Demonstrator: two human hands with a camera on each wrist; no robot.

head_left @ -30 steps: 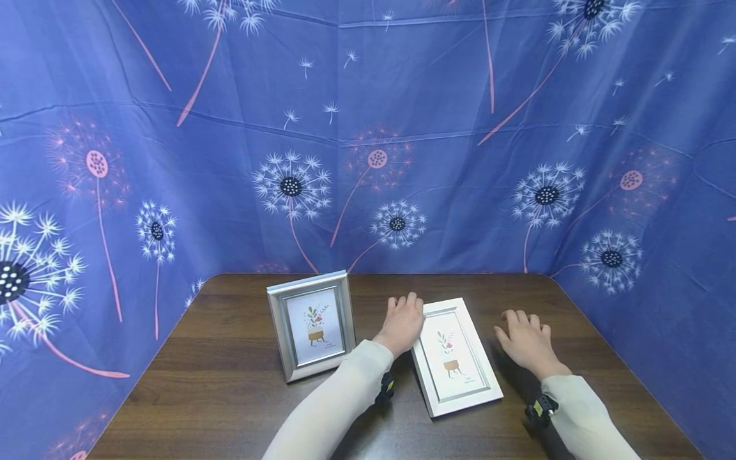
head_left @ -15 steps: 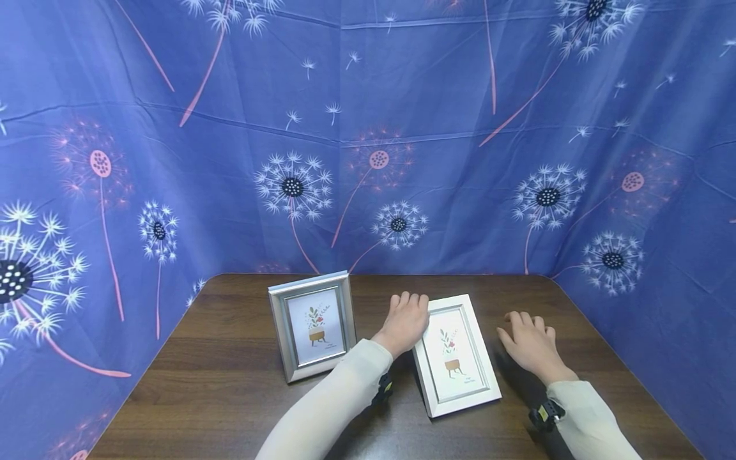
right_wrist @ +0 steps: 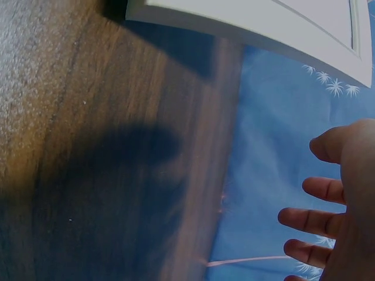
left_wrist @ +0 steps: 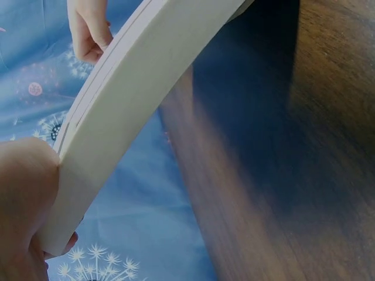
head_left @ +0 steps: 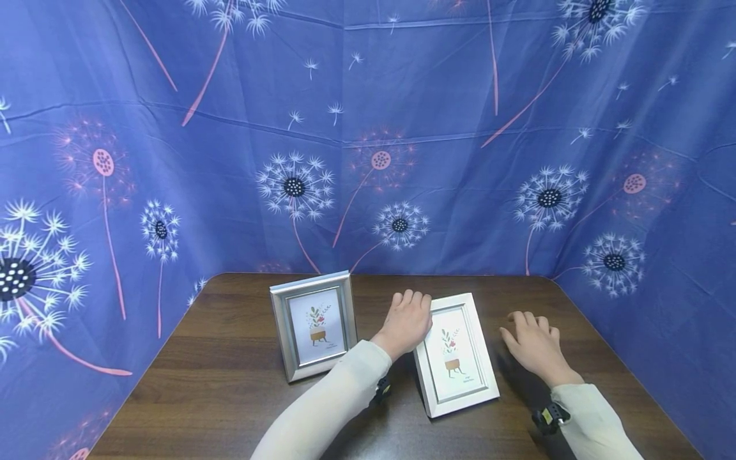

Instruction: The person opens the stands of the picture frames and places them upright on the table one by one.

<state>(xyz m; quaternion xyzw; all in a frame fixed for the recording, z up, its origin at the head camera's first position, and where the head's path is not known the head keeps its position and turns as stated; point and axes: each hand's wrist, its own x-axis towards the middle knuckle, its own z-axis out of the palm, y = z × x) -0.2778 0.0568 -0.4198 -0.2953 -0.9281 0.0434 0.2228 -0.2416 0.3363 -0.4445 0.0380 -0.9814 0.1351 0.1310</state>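
A white picture frame point(head_left: 457, 354) with a potted plant print leans back on the table, right of centre. My left hand point(head_left: 404, 319) grips its upper left corner. In the left wrist view the thumb point(left_wrist: 26, 181) lies at the front side and fingertips point(left_wrist: 73, 241) show behind the frame's pale edge point(left_wrist: 129, 93). To the right of the frame, my right hand point(head_left: 536, 345) hovers with loosely bent, spread fingers and holds nothing. The right wrist view shows those fingers point(right_wrist: 310, 222) apart from the white frame point(right_wrist: 252, 26).
A silver picture frame point(head_left: 315, 326) with a similar print stands on the left, close to the left forearm. Both rest on a dark wooden table point(head_left: 230, 396). Behind it and along the sides hangs a blue cloth point(head_left: 230, 191) with dandelion patterns.
The left hand has shifted slightly right, and the white frame's top has moved right and up with it. Its lower right corner has edged left. The right hand has drifted slightly right.
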